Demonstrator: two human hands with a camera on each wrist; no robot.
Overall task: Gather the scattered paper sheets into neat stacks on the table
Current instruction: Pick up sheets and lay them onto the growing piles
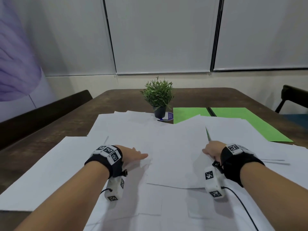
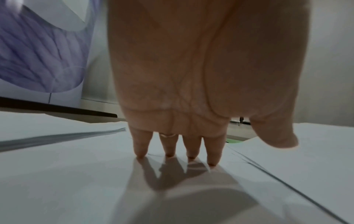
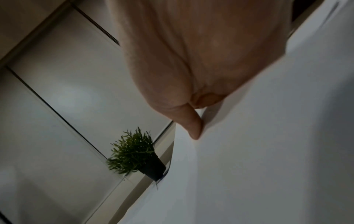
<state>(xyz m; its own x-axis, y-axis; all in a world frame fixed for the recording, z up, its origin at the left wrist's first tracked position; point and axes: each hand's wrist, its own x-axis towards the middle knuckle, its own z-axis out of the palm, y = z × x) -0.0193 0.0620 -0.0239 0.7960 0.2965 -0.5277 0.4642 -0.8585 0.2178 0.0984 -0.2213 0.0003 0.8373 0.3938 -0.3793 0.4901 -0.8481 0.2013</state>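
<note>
White paper sheets point(image 1: 175, 147) lie scattered and overlapping across most of the brown surface point(image 1: 66, 120), none squared into a stack. One sheet sits on top of the rest, directly between the two hands.

The left hand point(image 1: 131, 155) rests at the left edge of that top sheet. In the left wrist view its four fingers point(image 2: 170, 145) are straight and slightly spread, tips touching the paper, with the thumb held out to the side clear of the sheets. A ring shows on one finger. Nothing is gripped.

The right hand point(image 1: 212, 150) is at the right edge of the same sheet. In the right wrist view the thumb point(image 3: 193, 124) lies along a raised fold of paper, and the remaining fingers are hidden behind the sheet; it appears to be pinching the edge, but the blur and the angle do not allow this to be confirmed.

Beyond the fingers of the right hand, green sheets point(image 1: 241, 120) lie partly under the white ones, with a dark pen-like object point(image 1: 211, 111) resting across them. Beyond and between both hands stands a small potted plant point(image 1: 159, 97) in a dark pot, on a round blue disc point(image 1: 168, 116), just past the far edge of the white sheets. A dark chair point(image 1: 290, 97) stands far right of the surface.
</note>
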